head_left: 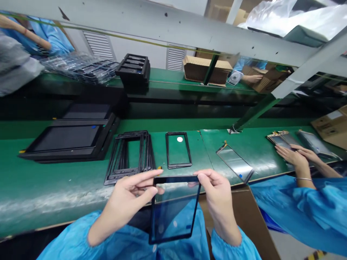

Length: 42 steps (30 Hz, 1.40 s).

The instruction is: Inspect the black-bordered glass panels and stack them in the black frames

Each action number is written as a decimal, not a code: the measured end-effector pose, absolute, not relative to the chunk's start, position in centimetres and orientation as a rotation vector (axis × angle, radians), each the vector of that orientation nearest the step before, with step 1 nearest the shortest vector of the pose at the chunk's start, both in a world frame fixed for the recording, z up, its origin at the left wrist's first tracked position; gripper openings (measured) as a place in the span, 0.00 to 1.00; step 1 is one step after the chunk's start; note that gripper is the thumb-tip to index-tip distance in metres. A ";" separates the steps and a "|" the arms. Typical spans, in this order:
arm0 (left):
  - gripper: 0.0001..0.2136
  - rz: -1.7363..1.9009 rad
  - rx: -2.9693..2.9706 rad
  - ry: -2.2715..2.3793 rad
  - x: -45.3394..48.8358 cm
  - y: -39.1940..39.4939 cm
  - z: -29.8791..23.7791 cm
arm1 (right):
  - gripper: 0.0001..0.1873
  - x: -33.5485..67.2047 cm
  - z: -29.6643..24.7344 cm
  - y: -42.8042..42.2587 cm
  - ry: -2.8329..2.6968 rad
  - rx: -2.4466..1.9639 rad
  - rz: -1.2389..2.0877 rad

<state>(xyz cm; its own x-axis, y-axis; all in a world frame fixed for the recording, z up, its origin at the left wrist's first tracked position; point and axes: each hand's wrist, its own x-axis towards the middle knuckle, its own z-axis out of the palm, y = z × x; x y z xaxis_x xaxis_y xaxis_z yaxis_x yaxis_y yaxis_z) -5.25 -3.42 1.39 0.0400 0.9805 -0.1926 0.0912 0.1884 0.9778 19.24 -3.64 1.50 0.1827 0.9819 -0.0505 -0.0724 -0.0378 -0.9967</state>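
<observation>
Front: panel (175, 215) between left hand (132, 193) and right hand (216, 191)
Tabletop (46, 186), left: screen (67, 138) on tray stack (102, 144)
Centre: frame pile (145, 153), loose frame (179, 166) right of it
Right: glass sheet (235, 163), box (333, 127) beyond
Shelf (166, 76) behind: bin (134, 72) left, dividers (199, 70) right

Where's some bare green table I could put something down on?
There's bare green table in front of the black stack on the left, and between the small frame pair and the loose glass panel. It's crowded where the frame pile sits beside that stack, and around the other person's hands.
</observation>
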 end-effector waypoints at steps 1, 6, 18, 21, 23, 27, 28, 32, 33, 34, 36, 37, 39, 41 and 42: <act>0.17 0.978 1.142 1.318 -5.2 -3.4 1.3 | 0.09 19.1 1.4 -3.7 -1.001 -1.278 1.112; 0.17 0.962 1.131 1.259 -5.2 -2.9 0.1 | 0.11 18.2 0.3 -3.9 -0.970 -1.319 0.961; 0.19 0.879 2.064 1.182 -4.4 -1.7 1.7 | 0.08 18.1 -0.4 -5.3 -1.065 -1.309 1.086; 0.18 0.684 2.204 0.990 -3.5 -1.0 2.8 | 0.10 17.7 -0.1 -5.4 -1.158 -1.292 1.101; 0.16 0.576 2.087 0.925 -3.4 -0.6 3.0 | 0.19 18.2 0.0 -5.4 -1.146 -1.265 1.208; 0.13 0.672 1.541 1.060 -4.6 -0.4 1.9 | 0.22 21.4 -0.8 -5.3 -1.079 -1.338 1.358; 0.14 0.753 1.389 1.105 -4.9 -0.5 1.3 | 0.21 22.2 -1.3 -5.3 -1.066 -1.373 1.348; 0.17 1.045 1.046 1.184 -5.5 -1.2 -1.1 | 0.24 23.2 -3.4 -4.8 -0.788 -1.416 1.263; 0.18 1.085 1.004 1.197 -5.4 -1.4 -1.5 | 0.26 22.9 -3.6 -4.6 -0.714 -1.412 1.238; 0.18 1.112 0.965 1.208 -5.3 -1.6 -1.9 | 0.27 22.5 -3.7 -4.4 -0.667 -1.411 1.212; 0.20 1.135 0.896 1.224 -5.1 -2.1 -2.4 | 0.28 21.6 -3.6 -4.2 -0.670 -1.417 1.149; 0.20 1.137 0.869 1.231 -5.1 -2.3 -2.6 | 0.28 21.3 -3.4 -4.1 -0.696 -1.422 1.120; 0.21 1.137 0.831 1.238 -5.2 -2.7 -2.8 | 0.26 20.9 -3.0 -4.2 -0.762 -1.434 1.053; 0.21 1.139 0.803 1.242 -5.2 -3.0 -2.9 | 0.25 20.7 -2.8 -4.4 -0.812 -1.465 0.991; 0.21 1.146 0.791 1.244 -5.3 -3.1 -3.0 | 0.25 20.8 -2.7 -4.6 -0.827 -1.483 0.964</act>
